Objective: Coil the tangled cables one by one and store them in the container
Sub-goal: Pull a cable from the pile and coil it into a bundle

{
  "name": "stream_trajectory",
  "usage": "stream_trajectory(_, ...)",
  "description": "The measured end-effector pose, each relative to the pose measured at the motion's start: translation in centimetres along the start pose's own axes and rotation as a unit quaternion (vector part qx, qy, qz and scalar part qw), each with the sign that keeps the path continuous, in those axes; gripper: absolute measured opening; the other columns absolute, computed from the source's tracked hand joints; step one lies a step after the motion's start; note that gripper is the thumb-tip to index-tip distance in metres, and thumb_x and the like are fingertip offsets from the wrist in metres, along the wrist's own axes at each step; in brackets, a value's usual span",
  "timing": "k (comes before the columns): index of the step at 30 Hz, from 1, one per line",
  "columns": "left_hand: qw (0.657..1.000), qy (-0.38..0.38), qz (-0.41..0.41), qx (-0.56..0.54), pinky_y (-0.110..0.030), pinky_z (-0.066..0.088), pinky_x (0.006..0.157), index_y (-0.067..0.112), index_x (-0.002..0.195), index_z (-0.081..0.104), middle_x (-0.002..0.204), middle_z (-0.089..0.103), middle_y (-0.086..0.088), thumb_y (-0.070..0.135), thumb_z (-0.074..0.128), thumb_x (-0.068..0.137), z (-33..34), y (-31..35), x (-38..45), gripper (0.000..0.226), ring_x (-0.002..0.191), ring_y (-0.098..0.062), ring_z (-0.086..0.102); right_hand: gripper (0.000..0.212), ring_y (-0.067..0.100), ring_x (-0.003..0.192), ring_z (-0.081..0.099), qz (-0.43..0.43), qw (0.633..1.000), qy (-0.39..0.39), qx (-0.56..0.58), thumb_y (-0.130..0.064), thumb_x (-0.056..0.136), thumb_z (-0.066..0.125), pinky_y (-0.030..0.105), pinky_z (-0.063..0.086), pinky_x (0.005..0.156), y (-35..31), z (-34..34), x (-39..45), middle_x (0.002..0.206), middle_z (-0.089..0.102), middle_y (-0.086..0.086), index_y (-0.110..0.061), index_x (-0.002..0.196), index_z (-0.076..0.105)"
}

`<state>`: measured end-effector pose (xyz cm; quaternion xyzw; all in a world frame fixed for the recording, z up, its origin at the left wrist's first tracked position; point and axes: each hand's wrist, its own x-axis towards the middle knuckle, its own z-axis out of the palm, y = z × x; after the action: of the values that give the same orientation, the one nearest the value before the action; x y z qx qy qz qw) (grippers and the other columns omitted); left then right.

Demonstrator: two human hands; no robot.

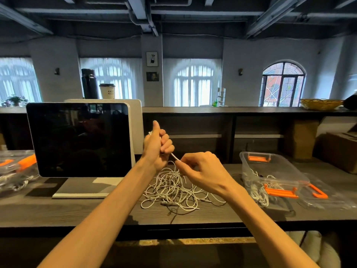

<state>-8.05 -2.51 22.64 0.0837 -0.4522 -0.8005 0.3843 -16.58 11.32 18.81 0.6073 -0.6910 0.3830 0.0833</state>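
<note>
Cables (174,188) lie in a loose white tangle on the dark wooden surface (77,211), near the middle of the scene, with a thin dark lead running out of the pile toward the near edge. Both hands are raised just above the pile. The left hand (157,147) has its fingers curled round one white cable, thumb pointing up, and a bit of that cable shows above the fist. A short stretch of the same cable (174,156) runs down and right to the right hand (201,171), whose thumb and forefinger pinch it at the fingertips while the other fingers stay loosely bent. So both grips are closed on this one strand, close together but not touching.

To the right of the pile stands a clear plastic container (270,171) with orange latches, open on top; coiled white cables (258,192) already lie in its near end. Its clear lid (328,192) lies on the surface just right of it. On the left stands a dark screen (79,140) on a pale stand, and at the far left edge sits another clear box (15,169) with orange parts.
</note>
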Motion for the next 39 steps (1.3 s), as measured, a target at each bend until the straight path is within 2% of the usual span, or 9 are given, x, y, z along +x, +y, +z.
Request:
stream_trajectory(6, 0.99, 0.061, 0.053, 0.12, -0.016, 0.023, 0.035, 0.016, 0.073, 0.046, 0.054, 0.045, 0.002, 0.044, 0.043, 0.106, -0.5, 1.4, 0.9, 0.044, 0.038, -0.005, 0.033, 0.018, 0.012, 0.069, 0.066, -0.007, 0.995, 0.045, 0.085, -0.028, 0.101, 0.063, 0.025, 0.053, 0.061, 0.6, -2.0, -0.9, 0.08, 0.072, -0.004, -0.017, 0.096, 0.077)
stream_trajectory(12, 0.92, -0.1, 0.011, 0.379, -0.018, 0.032, 0.047, 0.014, 0.069, 0.052, 0.058, 0.057, -0.001, 0.061, 0.042, 0.099, 0.5, 0.6, -1.2, 0.057, 0.047, -0.007, 0.043, 0.011, 0.005, 0.081, 0.067, -0.038, 0.994, 0.088, 0.059, -0.033, 0.099, 0.066, 0.027, 0.055, 0.072, 0.0, -2.6, 0.7, 0.086, 0.073, -0.013, -0.028, 0.103, 0.075)
stream_trajectory(20, 0.915, -0.18, -0.08, 0.352, -0.024, 0.052, 0.063, 0.005, 0.084, 0.062, 0.044, 0.035, 0.001, 0.075, 0.022, 0.093, 0.6, 0.5, -2.5, 0.081, 0.041, -0.009, 0.036, 0.017, 0.013, 0.073, 0.07, -0.035, 0.984, 0.152, 0.088, -0.037, 0.09, 0.077, 0.033, 0.062, 0.065, -0.6, -2.5, 1.7, 0.078, 0.069, -0.005, -0.023, 0.099, 0.074)
stream_trajectory(22, 0.918, -0.222, -0.147, 0.293, -0.02, 0.039, 0.044, 0.009, 0.063, 0.049, 0.042, 0.03, 0.002, 0.081, 0.025, 0.089, 0.1, 0.7, -2.9, 0.08, 0.037, -0.009, 0.029, 0.021, 0.017, 0.073, 0.07, -0.022, 0.981, 0.159, 0.105, -0.041, 0.087, 0.079, 0.038, 0.063, 0.067, -0.7, -2.3, 1.9, 0.076, 0.067, -0.003, -0.023, 0.095, 0.074)
stream_trajectory(25, 0.915, -0.26, -0.155, 0.267, -0.022, 0.019, 0.042, 0.015, 0.064, 0.02, 0.043, 0.027, 0.003, 0.078, 0.037, 0.088, -0.9, 0.7, -3.1, 0.069, 0.037, -0.009, 0.023, 0.019, 0.016, 0.069, 0.066, -0.01, 0.982, 0.158, 0.107, -0.038, 0.089, 0.078, 0.036, 0.059, 0.064, -0.6, -2.2, 1.8, 0.071, 0.066, -0.002, -0.02, 0.091, 0.071)
stream_trajectory(28, 0.918, -0.266, -0.123, 0.266, -0.026, 0.016, 0.045, 0.021, 0.052, 0.042, 0.043, 0.028, 0.005, 0.061, 0.046, 0.092, -1.1, 0.0, -3.8, 0.057, 0.036, -0.008, 0.023, 0.022, 0.011, 0.069, 0.066, 0.014, 0.985, 0.123, 0.122, -0.041, 0.094, 0.072, 0.029, 0.056, 0.064, -0.4, -1.8, 1.5, 0.073, 0.069, -0.003, -0.019, 0.091, 0.071)
stream_trajectory(33, 0.978, -0.173, -0.11, 0.046, -0.014, 0.022, 0.036, 0.016, 0.064, 0.04, 0.044, 0.035, 0.003, 0.051, 0.051, 0.099, -2.0, 0.3, -2.5, 0.051, 0.035, -0.005, 0.032, 0.03, 0.018, 0.072, 0.068, 0.069, 0.978, 0.089, 0.178, -0.04, 0.102, 0.058, 0.037, 0.058, 0.07, 0.7, -1.5, 0.5, 0.075, 0.068, -0.003, -0.017, 0.086, 0.07)
stream_trajectory(35, 0.99, -0.084, -0.055, 0.101, -0.013, 0.035, 0.039, 0.013, 0.075, 0.056, 0.057, 0.054, -0.003, 0.053, 0.05, 0.099, -2.2, 0.0, -1.8, 0.047, 0.047, -0.008, 0.053, 0.03, 0.017, 0.069, 0.067, 0.066, 0.977, 0.1, 0.174, -0.031, 0.106, 0.054, 0.038, 0.058, 0.067, 1.0, -1.4, 0.1, 0.078, 0.067, -0.001, -0.014, 0.086, 0.07)
stream_trajectory(39, 0.996, -0.022, -0.021, 0.081, -0.036, 0.063, 0.076, 0.005, 0.108, 0.064, 0.104, 0.075, -0.019, 0.049, 0.044, 0.102, -1.5, -1.0, -1.5, 0.048, 0.094, -0.028, 0.076, 0.028, 0.011, 0.062, 0.061, 0.034, 0.986, 0.088, 0.137, -0.025, 0.105, 0.056, 0.028, 0.05, 0.058, -0.3, 0.1, 0.4, 0.073, 0.067, -0.003, -0.015, 0.085, 0.072)
